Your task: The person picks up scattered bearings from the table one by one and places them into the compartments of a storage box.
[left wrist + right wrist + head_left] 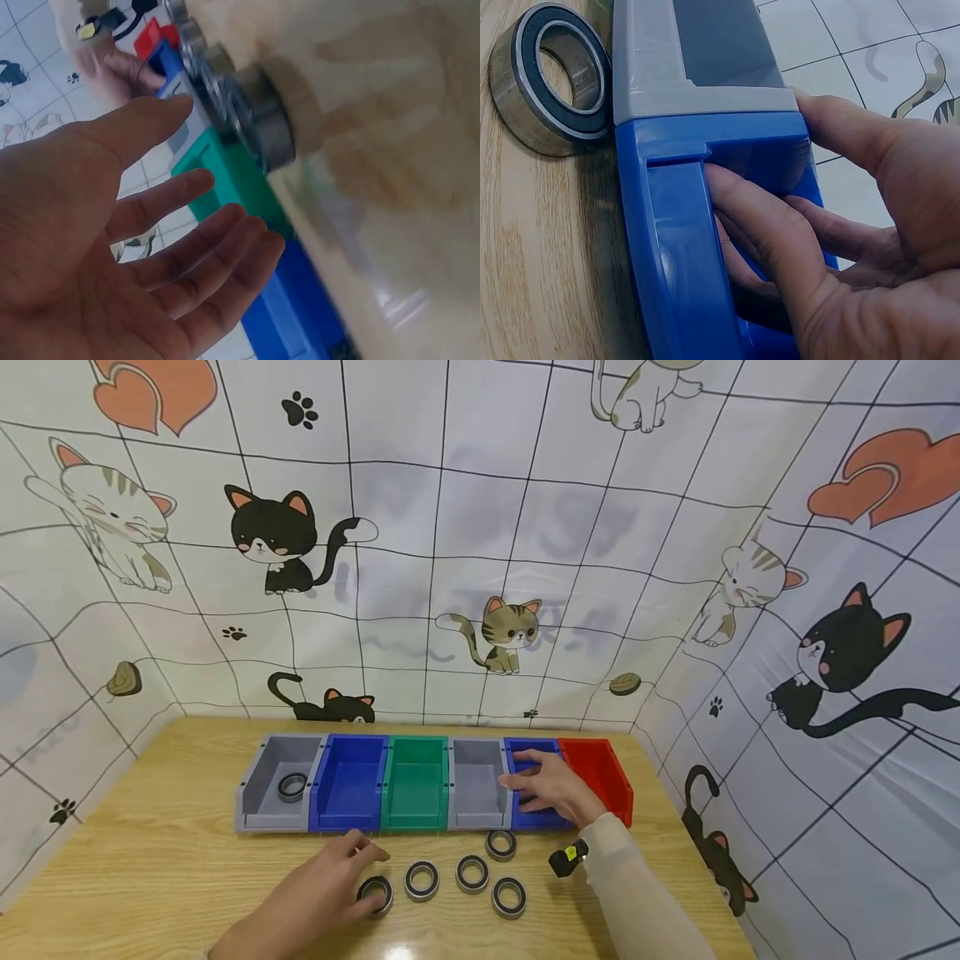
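My left hand (322,885) hovers low over the table's front, fingers loosely spread. Below its thumb lies a ball bearing (375,896), partly covered; the left wrist view shows nothing between thumb and fingers (232,270). Over the second bin from the right, a blue bin (682,240), is my right hand (551,785). Its bent fingers reach inside, and one fingertip lies at the edge beside the grey bin (477,777). No bearing shows in that hand; the bin's floor is mostly hidden. Close by stands another bearing (551,79), on the table outside the bins.
More bearings lie in front of the bins, among them one bearing (422,881) near the middle. The leftmost grey bin (273,752) holds a bearing (292,787). Between are a blue bin (351,777) and a green bin (416,777); a red bin (611,777) ends the row.
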Demonstrator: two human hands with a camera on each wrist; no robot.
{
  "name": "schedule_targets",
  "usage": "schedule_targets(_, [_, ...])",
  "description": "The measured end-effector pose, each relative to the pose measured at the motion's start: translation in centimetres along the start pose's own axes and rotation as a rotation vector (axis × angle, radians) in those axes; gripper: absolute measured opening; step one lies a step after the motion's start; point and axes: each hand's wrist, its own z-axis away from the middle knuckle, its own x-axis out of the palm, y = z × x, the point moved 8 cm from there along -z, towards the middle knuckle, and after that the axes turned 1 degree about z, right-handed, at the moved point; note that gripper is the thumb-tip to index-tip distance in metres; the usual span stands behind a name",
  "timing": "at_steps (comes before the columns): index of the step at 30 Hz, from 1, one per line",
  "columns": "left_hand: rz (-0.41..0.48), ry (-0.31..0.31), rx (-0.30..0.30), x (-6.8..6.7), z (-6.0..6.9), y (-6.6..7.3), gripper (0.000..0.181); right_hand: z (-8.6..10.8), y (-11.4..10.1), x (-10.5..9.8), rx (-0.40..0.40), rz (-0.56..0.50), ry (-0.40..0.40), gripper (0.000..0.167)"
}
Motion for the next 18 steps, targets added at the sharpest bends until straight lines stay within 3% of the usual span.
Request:
schedule_targets(3, [0.036,-0.054,-0.024,0.9,-0.1,0.0,0.043,0.0,-0.2,-0.1,0.001,0.001,0.001,0.088])
schedule_targets(18, [0.114,-0.117,-0.01,2.3,0.1,-0.1,0.041,-0.1,0.3,-0.2,0.024,-0.007,0.041,0.088])
